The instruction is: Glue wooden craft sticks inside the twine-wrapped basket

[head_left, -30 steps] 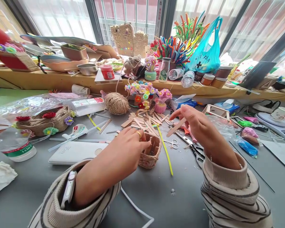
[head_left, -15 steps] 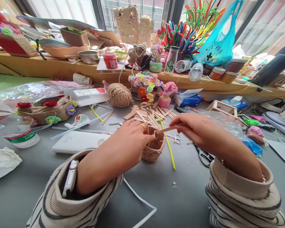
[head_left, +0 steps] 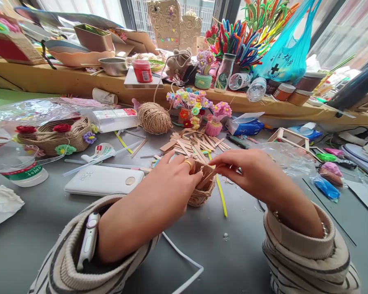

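Observation:
A small twine-wrapped basket (head_left: 201, 195) sits on the grey table in front of me. My left hand (head_left: 168, 183) is curled around its left rim, fingers closed on it. My right hand (head_left: 245, 169) pinches a flat wooden stick (head_left: 207, 175) whose lower end dips into the basket's mouth. Behind the basket lies a loose pile of wooden sticks (head_left: 191, 145). A yellow pipe cleaner (head_left: 222, 195) runs along the table just right of the basket.
A white power bank (head_left: 104, 179) lies to the left, a ball of twine (head_left: 155, 117) and small flower pots (head_left: 214, 118) behind. A larger twine basket with flowers (head_left: 52, 136) is at far left. Clay pieces (head_left: 325, 171) lie right. The wooden sill (head_left: 64, 87) is crowded.
My right hand has carried the stick from the right down to the basket, lowering its tip inside. The left hand stayed on the basket rim. The view has tilted slightly down.

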The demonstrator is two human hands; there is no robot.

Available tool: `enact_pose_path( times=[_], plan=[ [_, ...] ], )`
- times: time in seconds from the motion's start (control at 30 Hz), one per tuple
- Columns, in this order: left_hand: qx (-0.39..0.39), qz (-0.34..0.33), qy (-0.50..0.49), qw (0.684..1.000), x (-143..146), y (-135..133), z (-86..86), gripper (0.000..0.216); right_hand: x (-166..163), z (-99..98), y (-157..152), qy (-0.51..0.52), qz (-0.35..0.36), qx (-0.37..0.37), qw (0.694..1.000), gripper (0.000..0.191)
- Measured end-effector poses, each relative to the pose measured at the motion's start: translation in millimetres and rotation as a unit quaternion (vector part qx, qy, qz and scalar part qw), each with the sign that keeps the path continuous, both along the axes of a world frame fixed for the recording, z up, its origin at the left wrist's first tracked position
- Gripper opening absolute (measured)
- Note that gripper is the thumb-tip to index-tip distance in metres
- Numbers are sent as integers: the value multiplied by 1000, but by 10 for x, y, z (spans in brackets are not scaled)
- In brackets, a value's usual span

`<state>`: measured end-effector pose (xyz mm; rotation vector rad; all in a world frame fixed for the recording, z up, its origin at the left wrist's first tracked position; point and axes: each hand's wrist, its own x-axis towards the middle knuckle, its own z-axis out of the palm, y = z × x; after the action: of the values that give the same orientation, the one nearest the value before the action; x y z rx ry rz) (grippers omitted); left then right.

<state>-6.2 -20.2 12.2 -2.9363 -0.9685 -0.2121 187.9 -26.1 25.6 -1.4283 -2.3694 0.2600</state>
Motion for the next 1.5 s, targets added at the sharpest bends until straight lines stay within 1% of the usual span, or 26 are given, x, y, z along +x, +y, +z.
enact_pose_path(
  times=[0.1, 0.2, 0.27, 0.4, 0.6, 0.73, 0.97, 1.2, 1.33, 1.4, 1.5],
  plan=[
    [23, -1, 8, 1000, 9, -8, -16, 44, -51, -32, 9, -28, -27, -37, 999, 11],
    [29, -3, 7, 1000, 12, -10, -24, 43, -92, -70, 34, -42, -29, -68, 996, 2],
    [28, -1, 4, 1000, 13, -13, -19, 41, -115, -98, 56, -43, -23, -75, 996, 6],
    [21, -1, -2, 1000, 14, -19, -4, 40, -153, -144, 88, -50, -20, -75, 996, 9],
    [33, -3, -13, 999, 14, -17, -18, 40, -167, -170, 88, -67, -20, -83, 994, 13],
    [36, 2, -10, 999, 10, -20, -22, 39, -161, -184, 78, -68, -30, -73, 995, 9],
    [30, 1, -5, 1000, 4, -33, -12, 38, -165, -185, 57, -74, -15, -72, 995, 15],
    [16, 6, 9, 1000, 17, -26, -13, 37, -173, -185, 63, -75, -5, -80, 994, 11],
    [17, 3, -2, 1000, 15, -32, -15, 36, -165, -206, 79, -59, -12, -77, 995, 14],
    [16, 4, -3, 1000, 13, -38, -11, 36, -158, -208, 82, -54, -20, -73, 996, 12],
    [12, 4, 4, 1000, 14, -40, -3, 38, -152, -204, 82, -54, -27, -74, 995, 4]
  ],
)
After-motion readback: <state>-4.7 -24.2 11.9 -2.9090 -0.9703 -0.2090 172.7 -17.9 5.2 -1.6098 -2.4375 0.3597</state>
